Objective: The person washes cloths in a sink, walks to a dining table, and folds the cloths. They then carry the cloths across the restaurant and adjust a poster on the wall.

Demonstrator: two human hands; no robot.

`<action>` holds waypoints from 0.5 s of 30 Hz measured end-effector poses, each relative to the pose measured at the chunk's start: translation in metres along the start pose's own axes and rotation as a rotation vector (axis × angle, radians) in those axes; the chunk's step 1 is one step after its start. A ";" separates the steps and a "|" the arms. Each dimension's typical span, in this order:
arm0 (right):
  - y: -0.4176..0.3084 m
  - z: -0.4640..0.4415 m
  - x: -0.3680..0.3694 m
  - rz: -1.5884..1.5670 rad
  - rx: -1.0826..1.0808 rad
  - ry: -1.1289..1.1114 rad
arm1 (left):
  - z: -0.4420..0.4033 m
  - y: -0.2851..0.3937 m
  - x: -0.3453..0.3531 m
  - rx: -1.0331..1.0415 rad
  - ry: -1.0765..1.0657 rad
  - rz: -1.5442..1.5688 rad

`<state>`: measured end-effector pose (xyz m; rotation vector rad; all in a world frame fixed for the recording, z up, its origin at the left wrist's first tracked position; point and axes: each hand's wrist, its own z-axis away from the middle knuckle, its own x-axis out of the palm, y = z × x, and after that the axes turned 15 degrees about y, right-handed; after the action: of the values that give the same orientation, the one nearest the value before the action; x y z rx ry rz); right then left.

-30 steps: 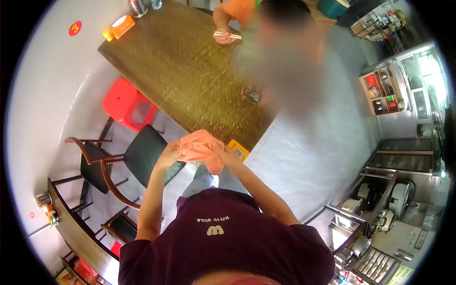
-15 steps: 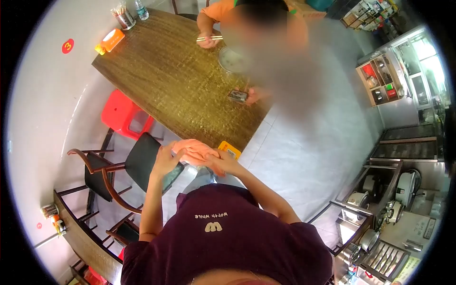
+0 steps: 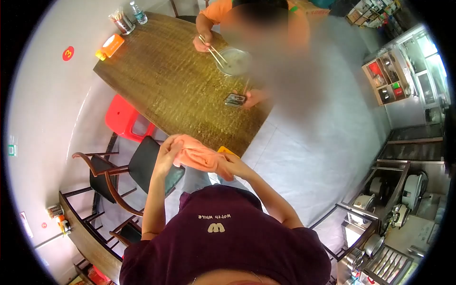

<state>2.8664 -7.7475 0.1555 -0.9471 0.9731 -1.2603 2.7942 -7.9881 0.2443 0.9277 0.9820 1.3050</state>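
A bunched, folded orange cloth [image 3: 199, 154] stretches between my two hands, just above the near edge of the wooden table [image 3: 161, 80]. My left hand [image 3: 168, 151] grips its left end, with the fingers closed around the fabric. At the other end, my right hand [image 3: 232, 166] has its fingers closed on the cloth too. Partly covered by the cloth and my right hand, a yellow card [image 3: 227, 151] shows at the table's near corner.
Across the table a person in orange holds chopsticks [image 3: 213, 51] over a bowl [image 3: 232, 61] and a phone [image 3: 235, 99]. A tissue pack [image 3: 113, 45], chopstick holder [image 3: 122, 23] and bottle [image 3: 138, 13] stand by the wall. A red stool [image 3: 124, 118] and black chair [image 3: 149, 159] are left.
My hands have moved slightly apart and the cloth is more spread out, covering more of the yellow card. The other person's chopsticks have gone down into the bowl.
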 end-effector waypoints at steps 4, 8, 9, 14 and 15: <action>-0.019 -0.002 -0.012 -0.035 0.121 0.087 | -0.030 0.024 0.000 -0.107 -0.096 0.083; -0.017 -0.027 -0.009 0.060 0.373 0.221 | -0.073 0.057 -0.015 -0.187 -0.346 0.116; -0.018 -0.037 -0.005 0.151 0.445 0.233 | -0.087 0.064 -0.022 -0.180 -0.438 0.049; -0.110 -0.095 0.059 0.646 0.007 0.332 | -0.177 0.079 -0.036 0.023 -1.145 -0.379; -0.123 -0.107 0.070 0.643 -0.161 0.361 | -0.194 0.087 -0.035 0.179 -1.290 -0.428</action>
<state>2.7309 -7.8305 0.2339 -0.4580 1.5324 -0.8170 2.5815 -8.0192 0.2649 1.3114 0.2154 0.0971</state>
